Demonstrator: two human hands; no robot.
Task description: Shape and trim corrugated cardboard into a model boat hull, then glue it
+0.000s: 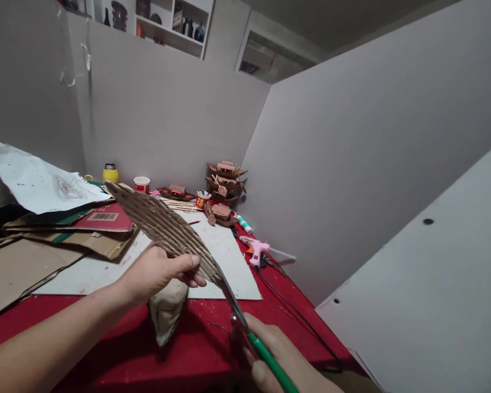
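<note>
A leaf-shaped piece of corrugated cardboard (pixel 163 221), its ridges facing me, is raised above the table. My left hand (pixel 163 270) grips its lower edge, thumb on top and fingers beneath. In my right hand (pixel 274 346) is a pair of scissors (pixel 265 352) with green handles. The scissor blades meet the cardboard's near right tip. Part of the right fingers is hidden behind the handles. Below my left hand, a pale, pointed object (pixel 167 311) hangs over the front of the white board (pixel 233 265); I cannot make out what it is.
Flattened cardboard (pixel 28 262) and a white sheet (pixel 45 183) pile up at left. Several model boats (pixel 225 183) stand at the back, near a red cup (pixel 141 184) and a yellow jar (pixel 111 173). A pink glue gun (pixel 257 250) with its cord lies right, beside the grey partition (pixel 352 142).
</note>
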